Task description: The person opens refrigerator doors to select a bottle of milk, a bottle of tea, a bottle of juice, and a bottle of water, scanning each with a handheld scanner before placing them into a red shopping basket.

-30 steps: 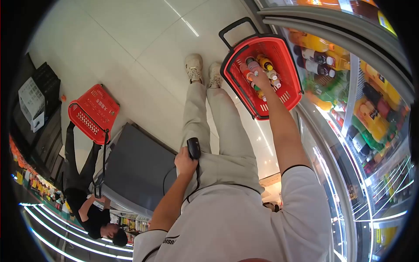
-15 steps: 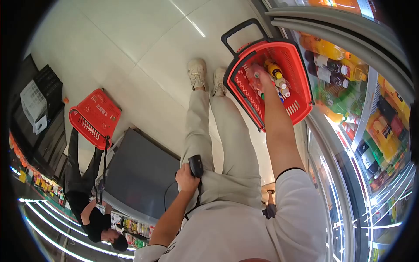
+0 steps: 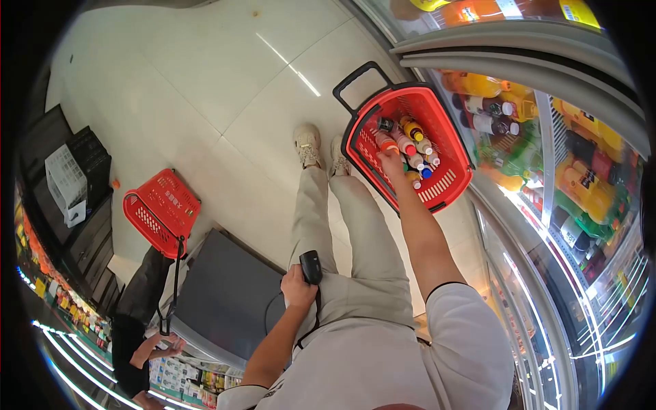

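My left hand [image 3: 299,287] is closed around a black handheld device [image 3: 311,267] in front of my thigh. My right hand [image 3: 391,166] reaches into the red basket [image 3: 456,140] on the right. Its fingers are drawn together at the cap end of a pinkish bottle [image 3: 385,141] near the basket's left side. Several other bottles lie beside it, among them a yellow one [image 3: 412,128] and one with a blue cap [image 3: 426,173]. The basket's black handle [image 3: 357,76] sticks out toward the upper left.
Glass-fronted coolers with drink bottles [image 3: 584,188] line the right side. At the left, a person in dark clothes [image 3: 130,338] stands by another red basket [image 3: 166,212]. A dark grey panel [image 3: 229,294] and black crates [image 3: 89,160] are also on the left.
My right hand has moved back toward the near left side of the basket, showing more bottles. My left hand keeps the device. The view has shifted, and the other person is lower in it.
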